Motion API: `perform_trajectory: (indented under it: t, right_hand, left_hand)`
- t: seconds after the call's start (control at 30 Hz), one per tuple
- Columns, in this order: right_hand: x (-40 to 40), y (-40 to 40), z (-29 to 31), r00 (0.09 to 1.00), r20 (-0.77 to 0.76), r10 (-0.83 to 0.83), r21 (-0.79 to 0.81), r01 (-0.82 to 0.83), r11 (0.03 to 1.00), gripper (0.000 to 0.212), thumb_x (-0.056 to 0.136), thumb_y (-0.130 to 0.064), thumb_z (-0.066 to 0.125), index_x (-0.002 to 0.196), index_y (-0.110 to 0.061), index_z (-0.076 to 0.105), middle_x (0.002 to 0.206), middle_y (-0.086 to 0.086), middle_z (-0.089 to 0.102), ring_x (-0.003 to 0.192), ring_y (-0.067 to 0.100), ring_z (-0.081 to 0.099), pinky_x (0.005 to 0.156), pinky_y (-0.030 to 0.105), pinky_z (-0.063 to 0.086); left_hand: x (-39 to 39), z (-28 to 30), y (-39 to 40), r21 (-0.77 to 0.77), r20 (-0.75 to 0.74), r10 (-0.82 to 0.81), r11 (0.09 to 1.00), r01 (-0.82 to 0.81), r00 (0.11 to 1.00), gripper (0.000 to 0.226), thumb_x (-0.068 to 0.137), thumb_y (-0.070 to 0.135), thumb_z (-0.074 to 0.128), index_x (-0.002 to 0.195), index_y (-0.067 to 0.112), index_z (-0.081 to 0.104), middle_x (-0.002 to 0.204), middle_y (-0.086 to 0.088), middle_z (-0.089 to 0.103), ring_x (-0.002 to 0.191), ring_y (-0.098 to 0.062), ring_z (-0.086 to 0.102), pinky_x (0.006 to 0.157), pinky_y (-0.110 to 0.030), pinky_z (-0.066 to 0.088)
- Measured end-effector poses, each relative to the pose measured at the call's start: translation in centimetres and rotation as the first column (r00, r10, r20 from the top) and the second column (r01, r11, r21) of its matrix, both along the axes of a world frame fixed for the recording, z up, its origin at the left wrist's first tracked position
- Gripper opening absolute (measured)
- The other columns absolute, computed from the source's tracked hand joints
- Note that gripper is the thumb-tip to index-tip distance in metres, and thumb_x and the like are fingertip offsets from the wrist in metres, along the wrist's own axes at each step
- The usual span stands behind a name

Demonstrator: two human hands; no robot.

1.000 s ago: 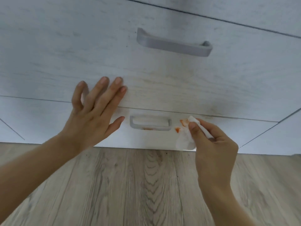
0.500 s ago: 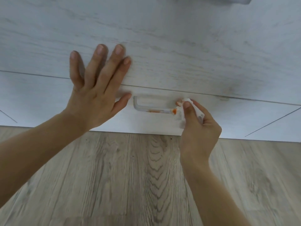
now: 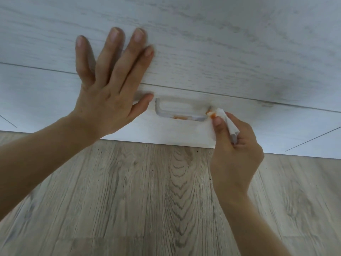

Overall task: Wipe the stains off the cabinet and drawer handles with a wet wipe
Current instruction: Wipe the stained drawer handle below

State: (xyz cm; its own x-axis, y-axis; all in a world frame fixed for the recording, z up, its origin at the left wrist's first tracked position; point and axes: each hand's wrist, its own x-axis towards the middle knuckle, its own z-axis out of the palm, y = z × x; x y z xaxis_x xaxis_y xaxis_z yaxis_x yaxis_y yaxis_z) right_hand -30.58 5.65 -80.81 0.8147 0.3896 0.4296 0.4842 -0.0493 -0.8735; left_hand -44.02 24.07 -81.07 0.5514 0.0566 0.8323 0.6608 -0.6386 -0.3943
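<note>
1. Whitewashed wood-grain drawer fronts (image 3: 221,52) fill the upper view; grey wood-plank floor (image 3: 147,200) lies below.
2. The lower drawer (image 3: 175,132) is closed, its contents hidden.
3. The drawer handle (image 3: 180,117) runs left to right, orange stains (image 3: 178,117) along its lower bar.
4. The right hand (image 3: 234,150) has its fingers (image 3: 217,122) pinched on a wet wipe (image 3: 221,117) at the handle's right end.
5. The left hand (image 3: 107,93) lies flat with its fingers spread on the fronts, left of the handle.

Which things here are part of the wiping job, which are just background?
Job: wet wipe pinched in right hand; stained drawer handle; orange stain; left hand flat on drawer front.
Background: wood floor.
</note>
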Motion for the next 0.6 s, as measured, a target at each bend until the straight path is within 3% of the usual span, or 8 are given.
perform_trajectory:
  t: [0.17, 0.3, 0.43, 0.6]
  right_hand:
    - [-0.60, 0.94, -0.06, 0.996, -0.085, -0.008, 0.075, 0.014, 0.997, 0.017, 0.089, -0.025, 0.062, 0.103, -0.033, 0.065, 0.090, -0.006, 0.071, 0.079, 0.004, 0.066, 0.069, 0.012, 0.050]
    - [-0.61, 0.68, 0.16, 0.999, 0.002, -0.035, 0.012, 0.035, 0.999, 0.020, 0.088, -0.025, 0.063, 0.102, -0.040, 0.059, 0.080, -0.003, 0.066, 0.062, -0.002, 0.052, 0.060, 0.005, 0.042]
    - [-0.34, 1.16, 0.24, 0.972, -0.234, -0.026, 0.099, 0.050, 0.994, 0.017, 0.089, -0.022, 0.063, 0.104, -0.023, 0.070, 0.091, -0.005, 0.073, 0.078, 0.008, 0.069, 0.063, 0.012, 0.053]
    - [0.13, 0.83, 0.57, 0.937, -0.335, -0.100, 0.152, 0.159, 0.976, 0.015, 0.089, -0.024, 0.064, 0.102, -0.022, 0.070, 0.091, -0.006, 0.071, 0.081, 0.017, 0.069, 0.062, 0.021, 0.057]
  left_hand:
    - [0.17, -0.10, 0.10, 0.049, 0.018, 0.023, 0.999, -0.024, 1.000, 0.073, 0.091, 0.047, 0.044, 0.142, -0.001, 0.026, 0.141, -0.019, 0.028, 0.123, -0.042, 0.030, 0.088, -0.070, 0.030]
    - [0.21, -0.21, 0.12, 0.056, 0.017, 0.029, 0.998, -0.030, 0.999, 0.073, 0.092, 0.048, 0.043, 0.143, -0.001, 0.025, 0.141, -0.019, 0.027, 0.124, -0.042, 0.029, 0.091, -0.069, 0.027]
    - [0.23, -0.16, 0.20, 0.062, 0.018, 0.030, 0.998, -0.031, 0.999, 0.073, 0.092, 0.048, 0.044, 0.143, -0.001, 0.025, 0.141, -0.019, 0.028, 0.124, -0.042, 0.029, 0.089, -0.069, 0.028]
    - [0.13, -0.18, 0.32, 0.066, 0.013, 0.024, 0.998, -0.025, 1.000, 0.074, 0.092, 0.048, 0.044, 0.144, 0.000, 0.024, 0.142, -0.019, 0.027, 0.124, -0.042, 0.029, 0.093, -0.066, 0.022]
